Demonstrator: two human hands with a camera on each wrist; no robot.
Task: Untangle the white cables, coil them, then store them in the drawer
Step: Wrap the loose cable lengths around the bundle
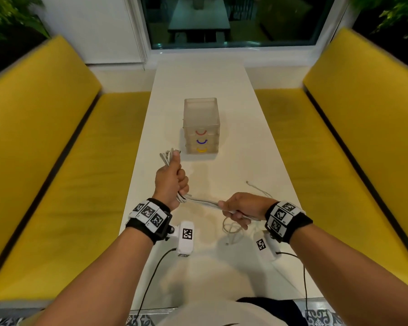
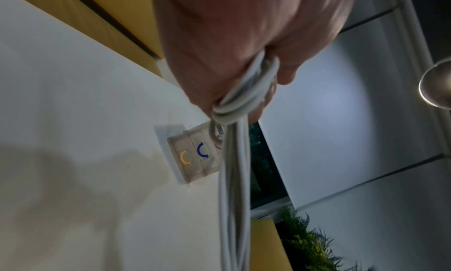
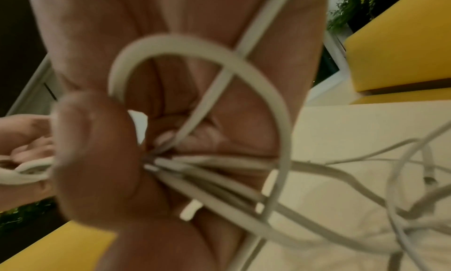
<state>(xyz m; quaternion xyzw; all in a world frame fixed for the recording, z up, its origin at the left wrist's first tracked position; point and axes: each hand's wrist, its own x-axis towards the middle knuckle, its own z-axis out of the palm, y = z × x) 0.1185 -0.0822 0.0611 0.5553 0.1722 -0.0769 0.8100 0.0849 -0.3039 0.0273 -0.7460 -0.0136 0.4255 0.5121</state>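
Above the table (image 1: pixel 222 90), my left hand (image 1: pixel 170 182) and right hand (image 1: pixel 242 209) each clenched the white cables (image 1: pixel 201 201); pulling harder risked tightening the tangle dangling below.

In the head view, the left hand (image 1: pixel 171 184) closes over the middle of the white cables (image 1: pixel 199 201), so how the strands lie inside the fist cannot be told; their ends at 12 o'clock of the fist are too small to identify. The right hand (image 1: pixel 242 211) covers the run passing through it. The drawer unit (image 1: pixel 201 128) is frosted, its contents unreadable. In the left wrist view, the cables (image 2: pixel 234 198) run off the 6 o'clock edge and hide most of the red handle. In the right wrist view, the fingers (image 3: pixel 97 155) are blurred, and cable loops at 3 o'clock leave the frame.
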